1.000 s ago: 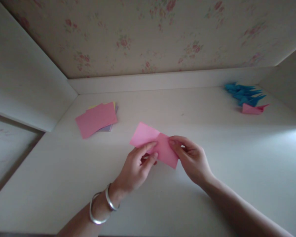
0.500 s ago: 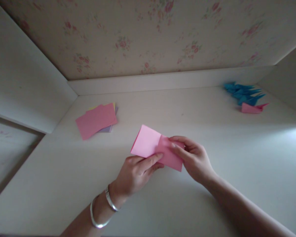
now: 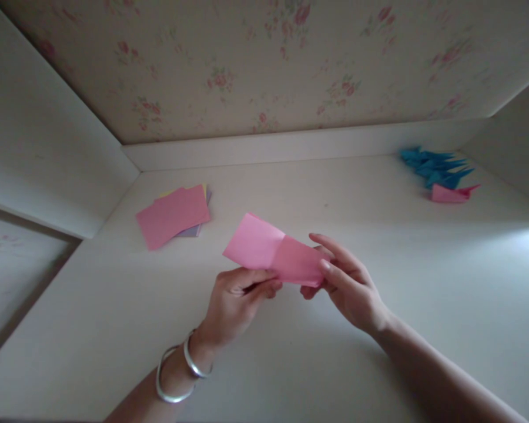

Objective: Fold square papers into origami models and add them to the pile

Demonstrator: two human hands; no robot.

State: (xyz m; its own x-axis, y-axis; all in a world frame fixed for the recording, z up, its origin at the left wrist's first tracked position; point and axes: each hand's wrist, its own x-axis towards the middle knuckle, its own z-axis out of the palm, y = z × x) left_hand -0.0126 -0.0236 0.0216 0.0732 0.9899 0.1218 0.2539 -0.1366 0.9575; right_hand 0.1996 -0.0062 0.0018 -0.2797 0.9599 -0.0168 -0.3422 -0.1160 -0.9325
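Observation:
Between my hands is a pink sheet of origami paper (image 3: 256, 242), folded into an oblong with a crease across its middle. My left hand (image 3: 242, 296) pinches its lower edge near that crease, thumb and fingers closed. At the right end, my right hand (image 3: 346, 279) grips the paper with the thumb on top and fingers behind. The index finger of that hand sticks out past the upper edge. The paper is tilted, its left end higher than its right.
A loose stack of coloured paper (image 3: 174, 217), pink on top, lies at the back left. Several blue folded paper figures (image 3: 438, 167) sit at the back right, with a pink folded figure (image 3: 450, 194) in front. A white ledge (image 3: 264, 148) runs along the floral wall.
The paper has shifted slightly up and left and tipped. My right hand's fingers have moved from the top of the paper to its right end.

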